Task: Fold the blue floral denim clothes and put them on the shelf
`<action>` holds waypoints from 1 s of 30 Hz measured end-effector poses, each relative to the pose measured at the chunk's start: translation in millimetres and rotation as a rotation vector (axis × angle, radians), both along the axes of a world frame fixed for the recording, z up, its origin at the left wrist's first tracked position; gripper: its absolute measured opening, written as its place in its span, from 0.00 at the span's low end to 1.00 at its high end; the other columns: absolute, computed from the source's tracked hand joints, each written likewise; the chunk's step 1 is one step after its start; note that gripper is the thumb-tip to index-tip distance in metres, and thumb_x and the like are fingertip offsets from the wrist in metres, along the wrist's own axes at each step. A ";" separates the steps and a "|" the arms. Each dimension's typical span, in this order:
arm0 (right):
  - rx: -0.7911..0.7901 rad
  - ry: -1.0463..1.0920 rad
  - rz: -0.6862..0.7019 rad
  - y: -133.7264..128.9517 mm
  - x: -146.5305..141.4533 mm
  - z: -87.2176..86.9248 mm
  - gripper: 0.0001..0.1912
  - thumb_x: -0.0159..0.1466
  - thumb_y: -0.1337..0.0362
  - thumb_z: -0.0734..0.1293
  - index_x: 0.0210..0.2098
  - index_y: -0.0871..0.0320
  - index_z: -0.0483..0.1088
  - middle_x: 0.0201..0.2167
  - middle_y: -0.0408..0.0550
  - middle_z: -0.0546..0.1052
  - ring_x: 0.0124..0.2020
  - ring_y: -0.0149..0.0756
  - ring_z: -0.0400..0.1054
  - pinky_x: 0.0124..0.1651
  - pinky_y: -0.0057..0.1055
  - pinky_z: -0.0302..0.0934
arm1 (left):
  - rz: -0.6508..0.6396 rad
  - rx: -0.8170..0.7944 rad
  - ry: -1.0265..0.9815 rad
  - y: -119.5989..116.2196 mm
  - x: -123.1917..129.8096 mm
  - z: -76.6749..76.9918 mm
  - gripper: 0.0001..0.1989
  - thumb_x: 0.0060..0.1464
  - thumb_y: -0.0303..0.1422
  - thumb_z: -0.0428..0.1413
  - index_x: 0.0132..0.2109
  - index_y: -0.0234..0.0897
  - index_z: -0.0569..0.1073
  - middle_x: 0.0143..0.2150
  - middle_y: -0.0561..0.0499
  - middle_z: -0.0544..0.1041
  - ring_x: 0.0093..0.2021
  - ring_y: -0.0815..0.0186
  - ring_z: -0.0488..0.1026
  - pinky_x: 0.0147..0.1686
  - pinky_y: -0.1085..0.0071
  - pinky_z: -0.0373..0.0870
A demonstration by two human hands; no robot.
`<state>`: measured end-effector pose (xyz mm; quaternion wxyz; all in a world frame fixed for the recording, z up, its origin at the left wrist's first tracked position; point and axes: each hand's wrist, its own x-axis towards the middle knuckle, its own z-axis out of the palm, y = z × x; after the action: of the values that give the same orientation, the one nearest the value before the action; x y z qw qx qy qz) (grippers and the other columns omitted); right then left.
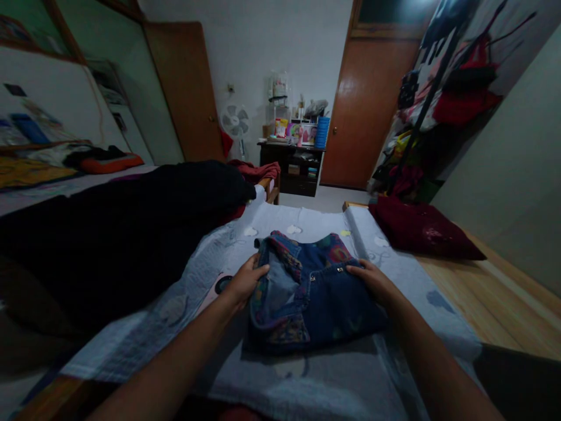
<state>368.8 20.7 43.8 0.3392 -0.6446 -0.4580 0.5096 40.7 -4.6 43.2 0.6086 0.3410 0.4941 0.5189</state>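
Note:
A folded blue denim garment (337,304) with patterned trim and small metal fasteners is in front of me, over the pale bed sheet (289,368). My left hand (248,280) grips its left edge, thumb on top and the other fingers mostly hidden beneath. At the upper right edge, my right hand (371,279) holds the cloth in the same way, thumb and fingertips over the border. The garment's underside is hidden, so I cannot tell whether it rests on the sheet. Beside my left wrist lies a pinkish object with a dark round part (222,285).
Black cloth (131,228) covers much of the left side. A dark red cushion (425,228) lies at the right on a wooden ledge (464,292). Beyond the bed are a dark cabinet (302,181), a white fan (235,121) and a wooden door (368,111). Bags (468,99) hang at upper right.

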 end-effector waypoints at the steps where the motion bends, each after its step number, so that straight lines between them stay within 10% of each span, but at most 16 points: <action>1: 0.008 0.049 -0.029 -10.1 -1.7 -6.1 0.24 0.56 0.55 0.69 0.49 0.59 0.68 0.41 0.53 0.79 0.38 0.42 0.76 0.40 0.36 0.70 | -0.052 0.001 0.050 13.6 -3.7 2.7 0.23 0.47 0.26 0.61 0.52 0.36 0.71 0.42 0.47 0.80 0.36 0.62 0.78 0.40 0.67 0.75; 12: 0.086 0.471 -0.350 -87.6 -38.0 -60.5 0.30 0.48 0.52 0.75 0.47 0.57 0.68 0.40 0.50 0.81 0.42 0.47 0.76 0.46 0.42 0.70 | -0.538 0.122 0.778 135.2 19.6 38.2 0.13 0.48 0.26 0.56 0.43 0.36 0.74 0.29 0.54 0.76 0.25 0.67 0.71 0.29 0.72 0.69; 18: 0.039 0.536 -0.281 -102.7 -50.1 -79.0 0.39 0.46 0.53 0.77 0.53 0.55 0.61 0.40 0.51 0.79 0.35 0.45 0.76 0.34 0.37 0.70 | -0.549 0.155 1.106 170.5 36.6 14.6 0.11 0.44 0.25 0.57 0.38 0.35 0.76 0.30 0.53 0.77 0.31 0.64 0.73 0.33 0.73 0.67; 23: 0.061 0.220 -0.205 -100.8 -26.2 -81.3 0.34 0.53 0.50 0.71 0.55 0.53 0.59 0.49 0.54 0.74 0.40 0.46 0.74 0.35 0.39 0.70 | -0.499 0.133 1.316 179.0 28.2 -18.2 0.15 0.45 0.30 0.59 0.43 0.33 0.76 0.45 0.41 0.79 0.46 0.54 0.74 0.43 0.69 0.66; 30: 0.632 -0.631 -0.067 -78.8 -23.1 -47.1 0.29 0.62 0.52 0.61 0.60 0.56 0.59 0.64 0.58 0.59 0.66 0.50 0.51 0.67 0.50 0.47 | -0.545 0.049 1.313 180.5 9.8 -32.8 0.20 0.53 0.43 0.55 0.44 0.31 0.76 0.48 0.37 0.78 0.50 0.51 0.72 0.43 0.67 0.67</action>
<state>345.7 -58.1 -3.3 0.3795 -0.6475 -0.6513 0.1117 50.6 175.9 10.4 0.2855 0.7083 0.6439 0.0466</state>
